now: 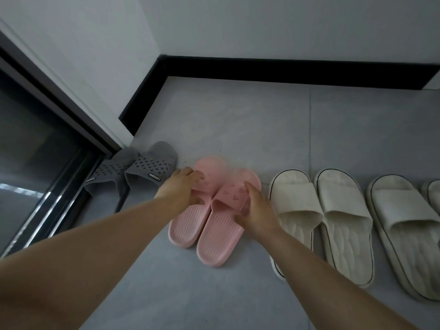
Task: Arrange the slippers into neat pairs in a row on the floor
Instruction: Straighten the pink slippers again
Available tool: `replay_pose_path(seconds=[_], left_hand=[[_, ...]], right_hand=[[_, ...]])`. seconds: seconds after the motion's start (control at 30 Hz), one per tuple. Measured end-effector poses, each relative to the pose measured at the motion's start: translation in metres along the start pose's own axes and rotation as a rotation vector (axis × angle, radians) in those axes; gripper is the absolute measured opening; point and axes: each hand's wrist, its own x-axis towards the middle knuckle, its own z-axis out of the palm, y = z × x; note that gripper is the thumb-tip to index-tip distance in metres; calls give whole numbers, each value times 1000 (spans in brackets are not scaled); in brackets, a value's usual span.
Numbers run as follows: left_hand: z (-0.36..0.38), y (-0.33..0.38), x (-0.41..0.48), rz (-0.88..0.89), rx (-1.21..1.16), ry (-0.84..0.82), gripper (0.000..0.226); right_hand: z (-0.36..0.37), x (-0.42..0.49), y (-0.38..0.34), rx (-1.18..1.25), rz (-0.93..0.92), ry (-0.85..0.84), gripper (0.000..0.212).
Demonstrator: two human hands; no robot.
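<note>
Two pink slippers lie side by side on the grey floor in the middle of the head view. My left hand (182, 186) grips the strap of the left pink slipper (188, 225). The right pink slipper (219, 239) sits a little nearer to me, and my right hand (256, 215) clasps its strap from the right side. A grey pair (142, 172) with cross-shaped holes lies to the left, its slippers overlapping. To the right stand a cream pair (319, 215) and another cream slipper (404, 234), whose partner (434, 194) is cut off by the frame edge.
A dark-framed glass door (42, 144) runs along the left, close to the grey pair. A white wall with black skirting (262, 70) closes the corner behind the row. Grey floor tiles (190, 301) lie in front of the slippers.
</note>
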Motion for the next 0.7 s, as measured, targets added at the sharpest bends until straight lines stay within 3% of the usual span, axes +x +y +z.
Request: replay_pose_path(seconds=[0.1, 0.23, 0.43, 0.7], left_hand=[[3, -14, 7, 4, 30, -73, 75], [4, -27, 13, -57, -296, -115, 58], [-15, -35, 31, 29, -100, -137, 57], [8, -57, 30, 75, -395, -24, 49]], right_hand=[[3, 2, -3, -5, 9, 51, 84], [8, 6, -6, 15, 40, 84, 80], [4, 15, -15, 24, 63, 77, 74], [-10, 28, -27, -41, 103, -21, 88]])
